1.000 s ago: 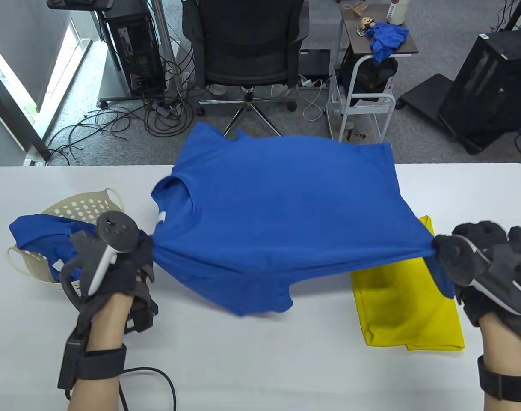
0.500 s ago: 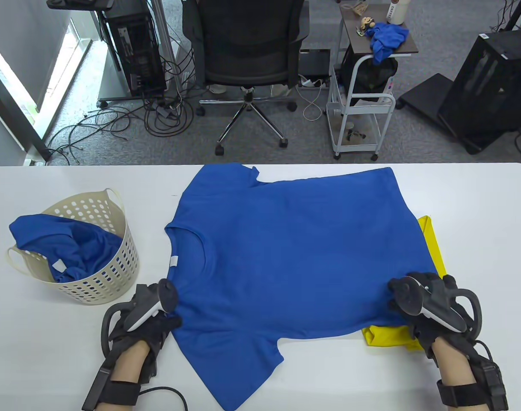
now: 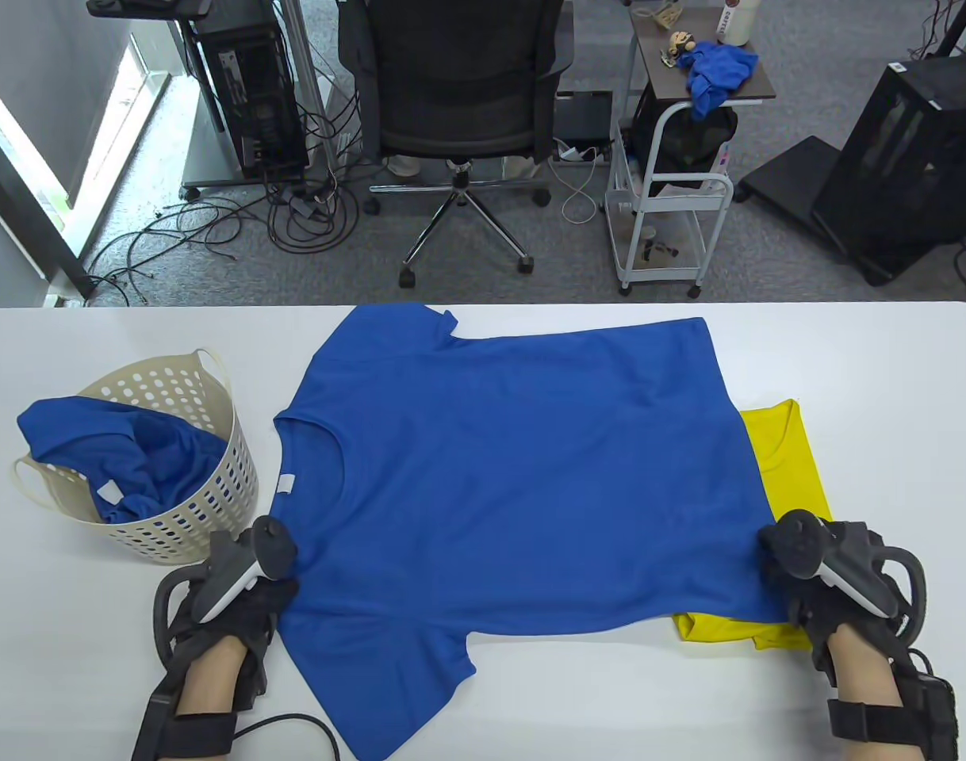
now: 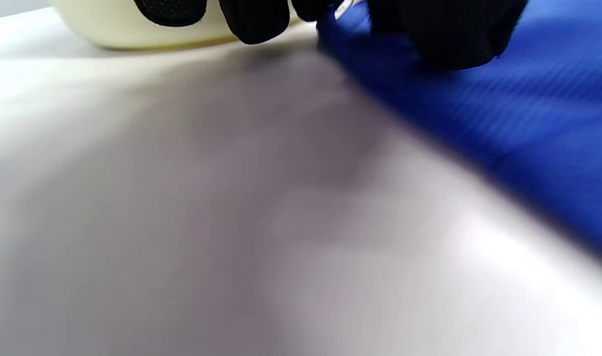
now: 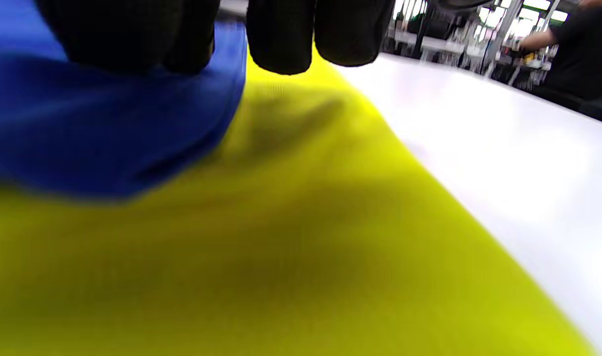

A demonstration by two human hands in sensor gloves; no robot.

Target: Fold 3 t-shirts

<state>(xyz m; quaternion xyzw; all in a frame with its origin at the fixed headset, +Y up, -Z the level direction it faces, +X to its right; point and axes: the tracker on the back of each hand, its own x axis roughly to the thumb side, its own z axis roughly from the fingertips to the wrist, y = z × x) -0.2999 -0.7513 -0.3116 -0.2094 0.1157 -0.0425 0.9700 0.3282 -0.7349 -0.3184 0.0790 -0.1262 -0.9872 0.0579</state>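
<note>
Across the frame centre, the flat blue cotton t-shirt (image 3: 515,468) lies on the white table (image 3: 689,705), long axis left-right, collar left. The left hand (image 3: 241,590) pinches its near shoulder; the right hand (image 3: 836,583) grips the near hem corner, overlapping the folded yellow t-shirt (image 3: 792,476).

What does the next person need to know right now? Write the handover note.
Left hand grips the spread blue t-shirt at its shoulder corner; right hand grips its hem corner.
The blue shirt lies flat on the table, its hem end overlapping the folded yellow t-shirt.
Another blue t-shirt sits in the basket.
Done: yellow folded. Left: fold both blues.
</note>
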